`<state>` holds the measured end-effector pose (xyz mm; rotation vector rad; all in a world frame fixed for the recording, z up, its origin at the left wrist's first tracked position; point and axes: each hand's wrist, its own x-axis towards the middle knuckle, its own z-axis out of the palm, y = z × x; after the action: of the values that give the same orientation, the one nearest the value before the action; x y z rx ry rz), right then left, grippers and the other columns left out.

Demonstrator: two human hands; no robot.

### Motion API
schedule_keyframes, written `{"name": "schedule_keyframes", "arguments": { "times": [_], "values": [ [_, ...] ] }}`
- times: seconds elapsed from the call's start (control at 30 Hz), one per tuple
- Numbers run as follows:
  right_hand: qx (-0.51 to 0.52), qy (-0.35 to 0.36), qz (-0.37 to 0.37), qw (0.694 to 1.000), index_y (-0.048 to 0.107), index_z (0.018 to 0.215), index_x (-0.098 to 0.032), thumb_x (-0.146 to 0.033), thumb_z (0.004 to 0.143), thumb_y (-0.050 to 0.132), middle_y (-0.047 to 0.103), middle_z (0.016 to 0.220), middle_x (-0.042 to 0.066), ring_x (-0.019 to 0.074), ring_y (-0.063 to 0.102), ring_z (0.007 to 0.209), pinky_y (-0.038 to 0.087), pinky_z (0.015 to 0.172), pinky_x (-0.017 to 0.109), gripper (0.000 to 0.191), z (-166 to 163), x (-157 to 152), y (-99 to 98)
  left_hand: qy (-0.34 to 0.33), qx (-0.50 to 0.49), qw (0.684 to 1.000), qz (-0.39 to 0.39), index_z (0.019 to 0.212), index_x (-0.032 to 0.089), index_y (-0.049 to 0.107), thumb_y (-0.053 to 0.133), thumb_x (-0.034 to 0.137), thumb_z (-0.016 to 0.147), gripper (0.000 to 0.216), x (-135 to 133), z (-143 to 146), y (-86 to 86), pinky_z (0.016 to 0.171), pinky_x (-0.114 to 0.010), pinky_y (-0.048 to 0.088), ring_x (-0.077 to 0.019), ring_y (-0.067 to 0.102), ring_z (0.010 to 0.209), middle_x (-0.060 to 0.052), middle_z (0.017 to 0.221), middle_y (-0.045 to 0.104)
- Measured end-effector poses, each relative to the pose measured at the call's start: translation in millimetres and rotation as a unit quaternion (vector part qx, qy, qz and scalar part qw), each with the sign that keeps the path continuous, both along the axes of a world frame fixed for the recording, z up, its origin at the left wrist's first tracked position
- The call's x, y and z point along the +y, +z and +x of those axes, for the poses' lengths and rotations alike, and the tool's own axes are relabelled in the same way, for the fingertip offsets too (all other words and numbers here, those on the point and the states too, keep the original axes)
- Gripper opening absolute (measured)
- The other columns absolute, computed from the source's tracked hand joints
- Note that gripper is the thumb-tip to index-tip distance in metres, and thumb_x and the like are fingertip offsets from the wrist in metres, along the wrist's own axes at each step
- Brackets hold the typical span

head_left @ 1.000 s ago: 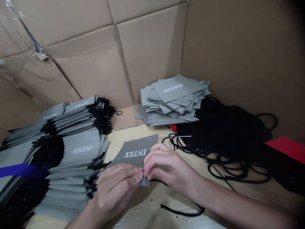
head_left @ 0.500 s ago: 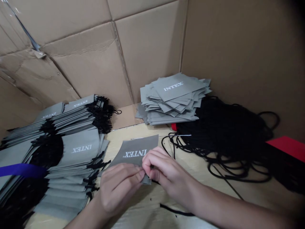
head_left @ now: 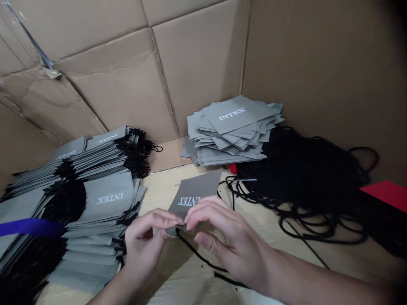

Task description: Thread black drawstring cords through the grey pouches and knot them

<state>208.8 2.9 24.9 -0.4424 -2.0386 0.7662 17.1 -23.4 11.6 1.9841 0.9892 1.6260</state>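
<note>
A grey fabric pouch (head_left: 193, 191), printed "INTEX" in white, was pinched at its lower edge between the left hand (head_left: 145, 237) and the right hand (head_left: 223, 242), the fingertips of both meeting on the cloth. The pouch stood tilted above the hands, its lettering partly hidden behind the right hand's fingers. A thin black cord (head_left: 197, 255) emerged at the left hand's fingertips and ran down and rightward below the right hand. Whether it passed through the pouch's hem could not be seen.
</note>
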Motion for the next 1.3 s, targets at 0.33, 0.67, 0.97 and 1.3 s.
{"name": "schedule_keyframes", "arguments": {
  "times": [0.33, 0.67, 0.97, 1.3],
  "values": [
    [-0.037, -0.055, 0.248, 0.966, 0.060, 0.105, -0.021, -0.015, 0.089, 0.043, 0.060, 0.114, 0.006, 0.0173, 0.050, 0.108, 0.044, 0.092, 0.032, 0.025, -0.5, -2.9, 0.7, -0.046, -0.147, 0.982, -0.114, 0.074, 0.017, 0.061, 0.067, 0.023, 0.076, 0.009, 6.5, -2.8, -4.6, 0.062, -0.029, 0.054, -0.0163, 0.064, 0.067, -0.004, 0.069, 0.066],
    [-0.048, -0.069, 0.232, 0.969, 0.055, 0.114, -0.022, -0.013, 0.084, 0.041, 0.059, 0.117, 0.005, 0.0195, 0.051, 0.107, 0.044, 0.090, 0.034, 0.035, 1.8, -5.3, 0.8, -0.065, -0.163, 0.974, -0.140, 0.075, 0.018, 0.062, 0.066, 0.026, 0.076, 0.009, 4.6, 0.2, -0.3, 0.063, -0.028, 0.052, -0.0163, 0.062, 0.066, -0.003, 0.067, 0.064],
    [-0.091, -0.083, 0.198, 0.972, 0.058, 0.103, -0.018, -0.015, 0.086, 0.044, 0.067, 0.092, 0.002, 0.0145, 0.057, 0.082, 0.045, 0.074, 0.027, 0.022, 13.6, 0.9, 26.9, -0.076, -0.148, 0.966, -0.198, 0.075, 0.016, 0.061, 0.058, 0.027, 0.083, 0.014, 3.0, 2.3, -2.9, 0.061, -0.024, 0.045, -0.0141, 0.056, 0.063, -0.002, 0.066, 0.059],
    [-0.089, -0.161, 0.411, 0.893, 0.065, 0.092, -0.027, -0.015, 0.085, 0.054, 0.064, 0.098, 0.001, 0.0188, 0.045, 0.094, 0.042, 0.079, 0.031, 0.017, 22.9, 21.3, 40.0, -0.093, -0.053, 0.970, -0.217, 0.063, 0.018, 0.047, 0.043, 0.045, 0.088, 0.037, 9.2, 6.5, 7.7, 0.061, -0.024, 0.033, -0.0145, 0.041, 0.066, 0.000, 0.067, 0.043]
  ]
}}
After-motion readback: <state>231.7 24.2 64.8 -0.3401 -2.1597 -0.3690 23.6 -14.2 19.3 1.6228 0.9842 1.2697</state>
